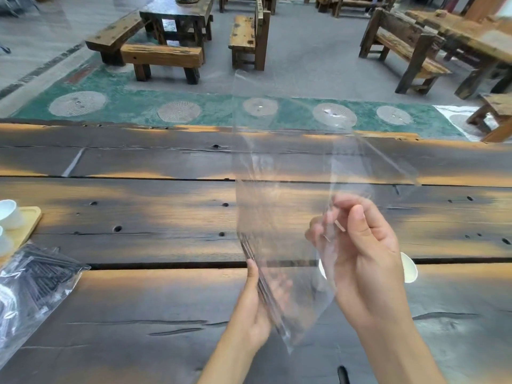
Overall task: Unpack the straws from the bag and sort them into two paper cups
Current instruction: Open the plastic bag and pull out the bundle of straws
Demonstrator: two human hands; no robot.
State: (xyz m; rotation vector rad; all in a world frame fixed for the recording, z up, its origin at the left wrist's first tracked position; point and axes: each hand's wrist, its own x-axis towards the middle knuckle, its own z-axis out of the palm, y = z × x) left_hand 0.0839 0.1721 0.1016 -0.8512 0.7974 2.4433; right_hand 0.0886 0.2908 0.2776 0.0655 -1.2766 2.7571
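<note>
A clear plastic bag (277, 189) stands upright above the table, held between both hands. My left hand (256, 309) grips its lower left edge, where a few thin dark straws (264, 289) lie inside against my palm. My right hand (363, 259) pinches the bag's right side with thumb and fingers. A white paper cup (409, 268) shows behind my right hand, mostly hidden. A second bag of black straws (36, 284) lies at the table's left edge.
The dark wooden plank table (155, 217) has gaps between its planks. White cups (8, 214) sit on a wooden tray (29, 223) at far left. Benches and tables stand on the floor beyond.
</note>
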